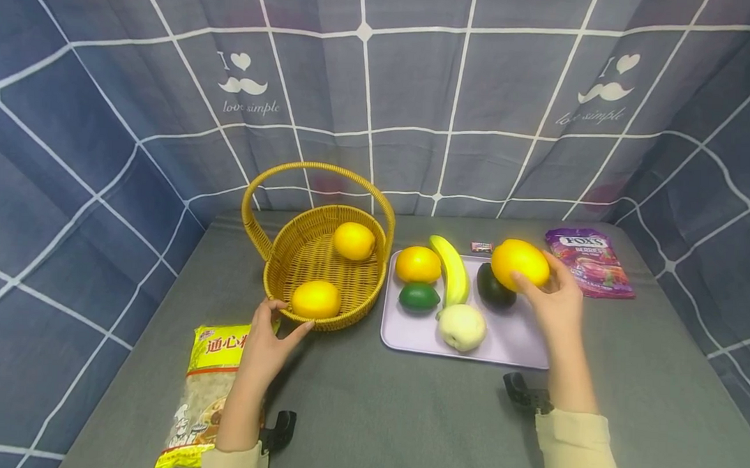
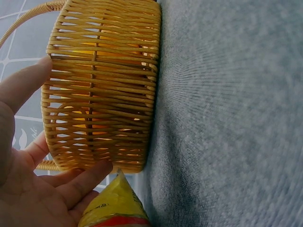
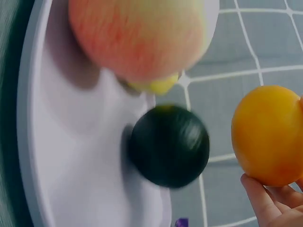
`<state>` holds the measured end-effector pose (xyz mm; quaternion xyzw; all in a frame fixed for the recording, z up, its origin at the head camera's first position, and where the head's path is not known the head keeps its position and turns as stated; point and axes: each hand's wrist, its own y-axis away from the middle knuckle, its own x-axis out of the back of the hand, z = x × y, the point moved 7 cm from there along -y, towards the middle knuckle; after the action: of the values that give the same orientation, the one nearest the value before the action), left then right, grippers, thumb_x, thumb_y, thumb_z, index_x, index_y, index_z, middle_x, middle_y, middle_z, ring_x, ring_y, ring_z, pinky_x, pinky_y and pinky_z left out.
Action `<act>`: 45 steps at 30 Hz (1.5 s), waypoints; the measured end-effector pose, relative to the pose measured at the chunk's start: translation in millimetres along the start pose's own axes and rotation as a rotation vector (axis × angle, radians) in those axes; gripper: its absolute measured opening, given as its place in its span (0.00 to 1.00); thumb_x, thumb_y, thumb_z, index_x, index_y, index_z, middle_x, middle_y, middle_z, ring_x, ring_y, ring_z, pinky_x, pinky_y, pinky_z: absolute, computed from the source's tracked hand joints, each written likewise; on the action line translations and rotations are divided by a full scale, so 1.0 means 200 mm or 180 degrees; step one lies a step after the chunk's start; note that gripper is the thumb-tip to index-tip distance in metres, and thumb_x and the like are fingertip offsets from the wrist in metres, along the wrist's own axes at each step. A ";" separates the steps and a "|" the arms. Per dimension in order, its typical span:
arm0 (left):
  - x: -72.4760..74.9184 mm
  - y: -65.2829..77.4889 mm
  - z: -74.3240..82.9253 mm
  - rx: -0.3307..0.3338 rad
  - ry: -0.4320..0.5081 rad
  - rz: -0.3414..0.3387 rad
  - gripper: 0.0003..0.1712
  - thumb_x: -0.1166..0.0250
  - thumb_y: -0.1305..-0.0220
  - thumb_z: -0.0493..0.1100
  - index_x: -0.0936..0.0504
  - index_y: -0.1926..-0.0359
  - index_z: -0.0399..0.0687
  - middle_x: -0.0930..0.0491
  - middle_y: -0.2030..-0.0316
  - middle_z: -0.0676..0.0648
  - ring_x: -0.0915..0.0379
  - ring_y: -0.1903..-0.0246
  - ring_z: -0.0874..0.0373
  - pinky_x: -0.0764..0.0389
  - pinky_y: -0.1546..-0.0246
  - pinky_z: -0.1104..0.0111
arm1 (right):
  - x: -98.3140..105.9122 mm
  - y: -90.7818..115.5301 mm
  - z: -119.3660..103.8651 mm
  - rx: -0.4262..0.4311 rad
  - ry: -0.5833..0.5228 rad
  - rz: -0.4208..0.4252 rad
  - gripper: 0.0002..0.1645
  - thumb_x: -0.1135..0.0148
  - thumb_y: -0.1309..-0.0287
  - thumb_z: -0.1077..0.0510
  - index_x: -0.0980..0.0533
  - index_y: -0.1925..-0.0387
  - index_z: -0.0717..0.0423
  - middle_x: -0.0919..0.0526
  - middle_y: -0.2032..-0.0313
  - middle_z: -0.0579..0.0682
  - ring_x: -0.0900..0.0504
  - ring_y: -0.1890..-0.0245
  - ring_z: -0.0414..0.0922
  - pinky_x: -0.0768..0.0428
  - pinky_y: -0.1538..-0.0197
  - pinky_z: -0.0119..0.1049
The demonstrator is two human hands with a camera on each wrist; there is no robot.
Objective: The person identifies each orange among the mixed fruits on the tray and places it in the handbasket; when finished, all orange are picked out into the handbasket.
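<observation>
My right hand [image 1: 557,301] grips an orange [image 1: 520,264] between thumb and fingers, above the right part of the lilac tray [image 1: 521,345]. Just behind it a dark avocado [image 1: 493,288] sits on the tray, seen large in the right wrist view. My left hand [image 1: 269,344] rests at the near left rim of the woven basket [image 1: 362,310], thumb and fingers spread. In the left wrist view the thumb [image 2: 28,82] touches the rim, while other fingertips lie along the outer wall. Two oranges are inside the basket, one near [image 1: 316,300] and one far [image 1: 354,241].
The tray also bears an orange [image 1: 418,265], a banana [image 1: 452,269], a small green fruit [image 1: 419,297] and a peach [image 1: 462,328]. Behind it lies a small pink packet [image 1: 481,247]. A purple candy bag [image 1: 590,264] is at right, a yellow pasta bag [image 1: 208,387] under the left forearm.
</observation>
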<state>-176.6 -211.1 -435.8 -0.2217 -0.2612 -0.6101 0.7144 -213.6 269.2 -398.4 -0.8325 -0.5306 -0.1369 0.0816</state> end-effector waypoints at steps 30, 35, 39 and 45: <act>0.00 0.00 0.00 -0.0008 -0.0009 0.0040 0.41 0.31 0.44 0.60 0.38 0.41 0.42 0.42 0.34 0.37 0.39 0.37 0.39 0.37 0.38 0.46 | -0.61 0.32 -0.31 0.0821 -0.0646 -0.1182 0.42 0.25 0.51 0.59 0.33 0.34 0.56 0.31 0.36 0.52 0.27 0.42 0.51 0.28 0.40 0.46; -0.01 0.00 0.00 -0.0032 -0.0001 0.0076 0.38 0.29 0.44 0.55 0.37 0.42 0.42 0.41 0.36 0.37 0.38 0.38 0.40 0.36 0.38 0.47 | -0.66 0.42 -0.44 0.1023 -0.0680 -0.1296 0.40 0.28 0.51 0.66 0.34 0.36 0.65 0.28 0.39 0.58 0.25 0.46 0.54 0.26 0.42 0.47; -0.01 0.00 0.00 -0.0064 -0.0010 0.0117 0.37 0.28 0.44 0.53 0.37 0.42 0.42 0.41 0.35 0.36 0.38 0.38 0.39 0.35 0.38 0.47 | -0.73 0.43 -0.44 0.1081 -0.0648 -0.1331 0.40 0.26 0.52 0.66 0.32 0.36 0.63 0.28 0.39 0.58 0.25 0.46 0.54 0.26 0.42 0.47; -0.01 0.00 0.00 -0.0068 -0.0035 0.0121 0.36 0.29 0.43 0.53 0.37 0.43 0.42 0.46 0.32 0.35 0.39 0.38 0.38 0.35 0.39 0.47 | -0.84 0.41 -0.38 0.1126 -0.0688 -0.1456 0.42 0.23 0.55 0.59 0.30 0.36 0.56 0.28 0.38 0.52 0.26 0.44 0.51 0.26 0.42 0.46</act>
<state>-176.9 -210.2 -436.9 -0.2376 -0.2543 -0.5979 0.7220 -216.8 67.7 -377.9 -0.6742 -0.7254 0.0321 0.1354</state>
